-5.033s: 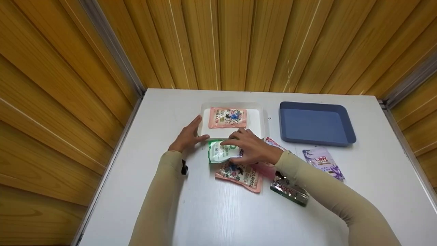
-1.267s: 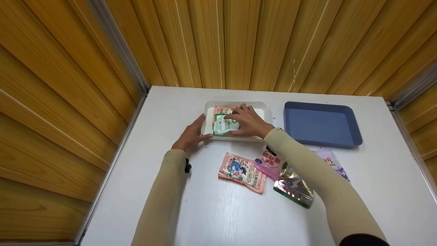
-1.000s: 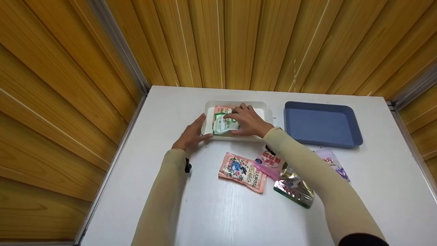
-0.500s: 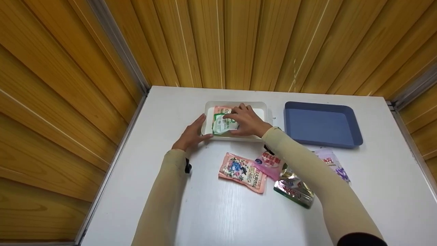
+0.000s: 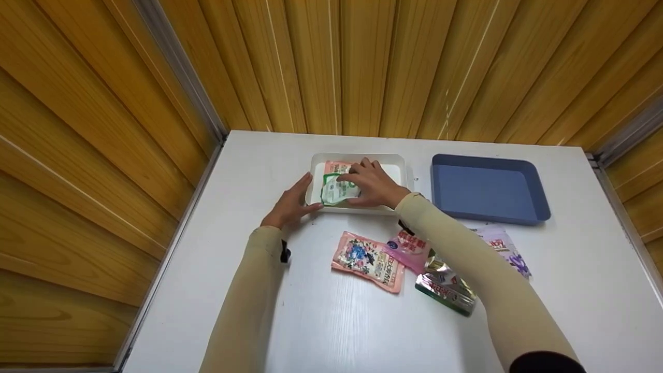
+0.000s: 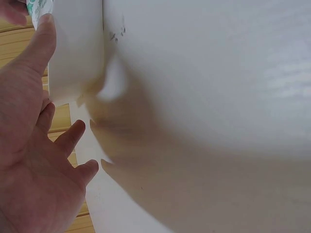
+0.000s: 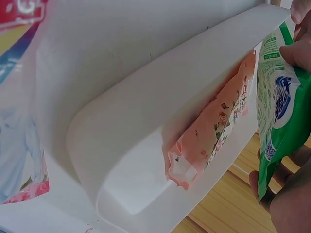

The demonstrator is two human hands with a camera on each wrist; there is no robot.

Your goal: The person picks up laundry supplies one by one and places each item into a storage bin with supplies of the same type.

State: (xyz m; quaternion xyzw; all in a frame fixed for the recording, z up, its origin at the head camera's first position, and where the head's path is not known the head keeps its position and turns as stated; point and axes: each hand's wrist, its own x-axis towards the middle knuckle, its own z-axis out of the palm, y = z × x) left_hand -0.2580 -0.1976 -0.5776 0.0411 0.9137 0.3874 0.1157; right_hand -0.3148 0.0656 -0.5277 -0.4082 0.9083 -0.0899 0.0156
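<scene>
The right hand (image 5: pixel 372 184) is grasping the green packet (image 5: pixel 335 191), now over the white tray (image 5: pixel 396 172) instead of in front, seemingly becoming its second; the left hand (image 5: pixel 291 203), outstretched, is touching the tray's left side.

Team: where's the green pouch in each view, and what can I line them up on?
Head: green pouch mid-picture, in the right hand.
Left wrist: only a sliver of green pouch in the top-left corner, by the left hand's thumb tip.
Right wrist: green pouch large at the right edge, cut by the frame.
Shared landmark: white tray, partly visible in both wrist views.
</scene>
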